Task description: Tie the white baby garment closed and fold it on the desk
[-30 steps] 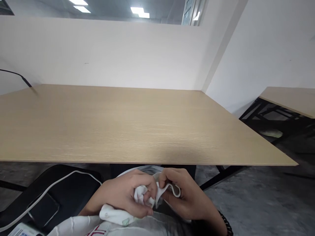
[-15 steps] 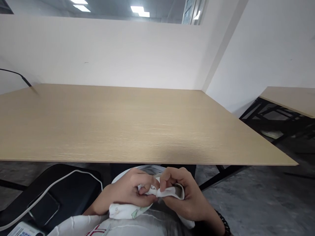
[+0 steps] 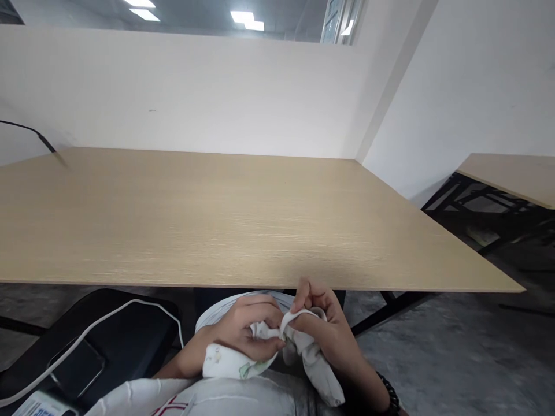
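A white cloth (image 3: 236,364) with small green and pale prints is bunched between my hands, over my lap and below the table edge. My left hand (image 3: 251,323) is closed around a gathered part of it, and one flat end sticks out under that hand. My right hand (image 3: 329,329) pinches a looped band of the cloth between thumb and fingers. From this loop another end drapes down toward my lap. A narrow twisted stretch joins the two grips; whether it forms a knot I cannot tell.
A light wooden table (image 3: 217,219) spans the view ahead, its front edge just beyond my hands. At left, a white cable (image 3: 99,318) crosses a black bag-like item (image 3: 143,329). A black cable (image 3: 34,132) reaches the table's far left. Another table (image 3: 511,173) stands at right.
My right hand has turned and its fingers have risen, drawing the band into a raised loop. More of the hanging cloth end shows below it. My left hand has shifted slightly right.
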Action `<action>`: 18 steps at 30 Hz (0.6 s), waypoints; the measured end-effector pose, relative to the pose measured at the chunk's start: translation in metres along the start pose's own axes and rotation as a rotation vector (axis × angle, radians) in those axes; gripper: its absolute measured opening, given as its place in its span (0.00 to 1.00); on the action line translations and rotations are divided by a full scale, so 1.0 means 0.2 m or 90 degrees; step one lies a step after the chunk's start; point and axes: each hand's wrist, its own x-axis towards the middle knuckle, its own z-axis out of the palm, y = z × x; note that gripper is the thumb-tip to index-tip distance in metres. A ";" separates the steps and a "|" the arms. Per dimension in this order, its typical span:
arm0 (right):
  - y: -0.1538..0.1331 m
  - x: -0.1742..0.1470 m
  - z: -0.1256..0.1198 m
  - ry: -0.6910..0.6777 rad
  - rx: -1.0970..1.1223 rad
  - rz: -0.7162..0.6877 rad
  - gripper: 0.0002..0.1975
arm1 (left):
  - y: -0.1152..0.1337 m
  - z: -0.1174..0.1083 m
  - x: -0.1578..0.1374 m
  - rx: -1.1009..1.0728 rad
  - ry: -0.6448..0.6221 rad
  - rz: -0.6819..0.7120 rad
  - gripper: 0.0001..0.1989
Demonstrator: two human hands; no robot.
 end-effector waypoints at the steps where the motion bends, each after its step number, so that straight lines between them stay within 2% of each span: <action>1: 0.00 0.00 0.00 -0.003 0.008 0.009 0.07 | -0.01 0.01 -0.01 0.000 0.010 0.003 0.07; 6: 0.02 0.01 0.01 0.022 0.021 0.029 0.06 | -0.02 0.03 -0.02 0.049 0.018 0.016 0.05; 9: 0.03 0.01 0.00 0.008 0.008 0.025 0.06 | -0.01 0.03 -0.02 0.085 0.025 0.043 0.05; 13: 0.01 -0.01 -0.03 -0.074 -0.041 0.008 0.06 | -0.02 0.04 -0.02 0.095 0.027 0.080 0.04; 18: -0.07 -0.05 -0.07 -0.215 -0.185 -0.067 0.06 | -0.03 0.04 -0.04 0.050 0.015 0.071 0.09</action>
